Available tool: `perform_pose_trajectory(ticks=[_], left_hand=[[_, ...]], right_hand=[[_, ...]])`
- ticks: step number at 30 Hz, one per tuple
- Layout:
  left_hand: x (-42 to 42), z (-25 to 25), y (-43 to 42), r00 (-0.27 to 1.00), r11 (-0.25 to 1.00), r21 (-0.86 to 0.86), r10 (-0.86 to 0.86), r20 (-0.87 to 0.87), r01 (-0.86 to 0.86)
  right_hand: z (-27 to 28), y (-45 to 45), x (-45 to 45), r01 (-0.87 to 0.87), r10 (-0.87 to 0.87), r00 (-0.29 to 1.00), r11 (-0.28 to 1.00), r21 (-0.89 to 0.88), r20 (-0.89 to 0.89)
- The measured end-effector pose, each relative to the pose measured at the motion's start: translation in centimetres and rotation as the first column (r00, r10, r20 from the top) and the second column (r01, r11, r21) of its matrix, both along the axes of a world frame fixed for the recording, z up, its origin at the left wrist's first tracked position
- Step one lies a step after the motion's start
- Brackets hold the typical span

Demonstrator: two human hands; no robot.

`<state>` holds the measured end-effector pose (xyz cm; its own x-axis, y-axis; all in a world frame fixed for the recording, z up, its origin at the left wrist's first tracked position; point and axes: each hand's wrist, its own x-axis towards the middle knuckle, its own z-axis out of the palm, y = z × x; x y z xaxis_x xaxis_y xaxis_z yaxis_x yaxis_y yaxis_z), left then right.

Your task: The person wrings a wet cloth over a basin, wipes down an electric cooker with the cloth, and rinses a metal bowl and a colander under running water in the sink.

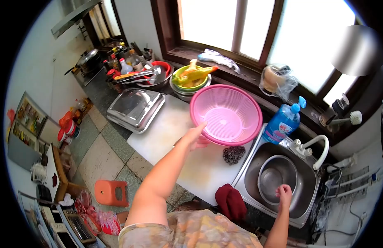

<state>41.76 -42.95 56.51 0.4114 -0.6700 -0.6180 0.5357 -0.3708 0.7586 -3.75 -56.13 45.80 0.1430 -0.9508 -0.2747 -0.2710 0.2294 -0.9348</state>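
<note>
My left hand is at the near left side of a pink plastic colander. Its thumb lies over the rim and the other fingers are below it, outside the wall. The colander rests on a white cutting board, and nothing lies inside it. Over the lower right edge of a steel bowl in the sink, my right hand has its fingers curled; whether they hold anything is hidden. Close to the colander, a dark steel-wool scrubber sits on the board.
A blue dish-soap bottle stands behind the steel sink, beside the white faucet. A dark red cloth hangs at the counter's front edge. Left are a lidded steel tray and a green bowl with peppers. An orange stool stands on the floor.
</note>
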Motion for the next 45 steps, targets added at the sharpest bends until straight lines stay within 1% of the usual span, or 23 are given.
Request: perform_pose_trajectory(ticks=[1,3,4,5,7,9,12,15,17,22,23,25,26,28,31,33,35,37,40,41,43,44,45], left_hand=[[-0.2,-0.4,-0.4,1.000,1.000,0.001,-0.022,-0.003,0.022],[-0.4,-1.6,-0.9,1.000,0.998,0.065,-0.015,-0.003,0.015],[-0.7,-1.4,-1.2,0.999,0.994,0.102,0.034,-0.037,-0.030],[-0.5,-2.2,-1.4,0.999,0.994,0.107,0.010,-0.037,-0.006],[0.0,-3.5,-1.9,0.996,1.000,-0.028,-0.015,-0.088,0.012],[0.0,-3.5,-1.7,0.994,0.998,-0.033,-0.052,-0.099,0.049],[-0.3,-2.7,-0.9,0.996,0.993,-0.117,0.023,-0.084,-0.033],[0.1,-2.6,1.0,0.996,0.986,-0.166,-0.008,-0.091,-0.007],[-0.1,-0.7,2.8,0.999,0.987,-0.159,-0.005,-0.038,-0.001],[-0.9,1.8,7.8,0.997,0.980,-0.200,0.019,0.075,-0.003],[-0.8,1.6,8.7,0.997,0.976,-0.217,0.018,0.069,-0.003],[-1.6,2.4,9.7,0.992,0.981,-0.180,-0.052,0.117,0.073],[-3.1,3.7,9.5,0.994,0.976,-0.210,-0.031,0.105,0.052],[-5.5,4.9,9.1,0.995,0.970,-0.238,-0.021,0.093,0.042],[-7.7,4.9,8.4,0.983,0.967,-0.216,-0.102,0.154,0.134],[-9.6,4.9,7.3,0.941,0.964,-0.135,-0.186,0.282,0.231],[-11.6,5.2,5.9,0.898,0.933,-0.049,-0.327,0.295,0.356],[-13.5,4.7,4.1,0.856,0.893,0.026,-0.439,0.273,0.450],[-16.2,3.4,0.9,0.816,0.842,0.037,-0.532,0.224,0.539],[-16.9,2.6,0.0,0.799,0.823,0.048,-0.562,0.215,0.566],[-18.2,1.5,-1.3,0.777,0.805,0.071,-0.589,0.221,0.590],[-18.8,1.4,-1.8,0.757,0.787,0.095,-0.613,0.225,0.609],[-19.3,1.5,-2.0,0.759,0.791,0.095,-0.608,0.231,0.605]], right_hand=[[0.0,1.2,-1.6,0.015,-0.014,1.000,0.998,0.068,-0.018],[0.3,4.1,-4.1,0.146,-0.151,0.988,0.973,0.177,0.014],[0.3,5.4,-5.1,0.189,-0.194,0.981,0.962,0.196,0.008],[0.3,6.5,-6.0,0.231,-0.237,0.971,0.949,0.215,0.004],[0.6,8.4,-6.9,0.309,-0.321,0.947,0.925,0.222,0.019],[1.0,9.7,-7.3,0.333,-0.348,0.937,0.913,0.237,0.027],[1.8,10.6,-6.9,0.328,-0.342,0.939,0.919,0.219,0.030],[2.0,10.8,-6.6,0.301,-0.314,0.949,0.932,0.199,0.036],[2.8,10.7,-6.0,0.312,-0.322,0.946,0.929,0.202,0.021],[4.1,9.8,-6.0,0.350,-0.367,0.922,0.926,0.143,0.120],[4.3,9.4,-6.0,0.356,-0.374,0.917,0.925,0.136,0.142],[4.5,8.5,-6.3,0.382,-0.390,0.913,0.921,0.078,0.122],[4.8,7.9,-6.4,0.386,-0.393,0.908,0.920,0.072,0.145],[5.6,6.4,-6.8,0.372,-0.374,0.923,0.928,0.031,0.094],[7.0,3.7,-6.9,0.375,-0.369,0.925,0.925,-0.063,0.090],[7.5,1.5,-7.1,0.342,-0.323,0.937,0.925,-0.166,0.132],[7.9,-1.1,-7.4,0.280,-0.272,0.960,0.931,-0.232,0.069],[8.6,-3.5,-7.0,0.246,-0.258,0.966,0.943,-0.226,-0.027],[8.5,-7.8,-6.4,0.077,-0.124,0.977,0.964,-0.253,-0.175],[7.7,-9.6,-6.6,-0.014,-0.054,0.961,0.970,-0.241,-0.272],[6.2,-13.0,-6.5,-0.167,-0.039,0.859,0.921,-0.351,-0.510],[6.4,-14.1,-6.3,-0.170,-0.037,0.860,0.920,-0.355,-0.508],[6.4,-15.2,-5.9,-0.214,-0.035,0.801,0.915,-0.341,-0.597]])
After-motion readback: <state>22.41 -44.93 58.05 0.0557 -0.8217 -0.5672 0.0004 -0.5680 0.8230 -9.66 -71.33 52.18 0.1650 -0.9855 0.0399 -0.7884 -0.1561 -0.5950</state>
